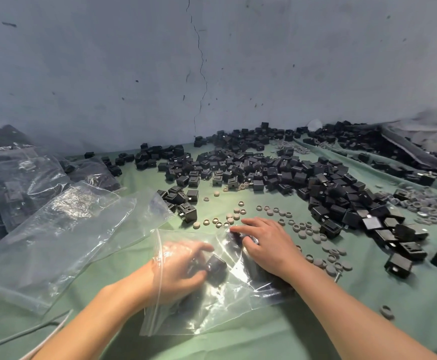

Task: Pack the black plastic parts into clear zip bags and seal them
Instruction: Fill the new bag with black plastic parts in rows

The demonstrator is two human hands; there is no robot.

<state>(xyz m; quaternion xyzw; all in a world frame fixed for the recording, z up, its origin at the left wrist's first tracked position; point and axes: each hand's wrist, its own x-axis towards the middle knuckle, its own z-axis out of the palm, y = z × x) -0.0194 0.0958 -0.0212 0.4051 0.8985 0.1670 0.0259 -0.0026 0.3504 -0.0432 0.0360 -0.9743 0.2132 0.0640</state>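
- Inside the bag (212, 315), the left grip (178, 268) is curled round one black part (216, 266), seen through the plastic. More dark parts lie in the bag's far corner.
- On top of the bag, the right grip (266, 245) lies palm down over those parts with its fingers bent. I cannot tell whether it pinches the film or only presses it.
- When I draw the left grip out through the mouth, the wrist could drag the zip strip (157, 281) and tip the bag. That would spill parts onto the surface (368, 320); a firm hold from the right should prevent it.
- Grey caps (313, 235) lie right at the bag's far edge, so one could be swept in with the next part.
- A part left near the mouth could block the zip and leave the seal half open.
- Left of the bag, empty bags (64, 229) lie close by, and their loose film might get caught in the seal.
- Beyond the bag, the pile (264, 167) of unpacked parts is large, so haste is my likeliest cause of error.
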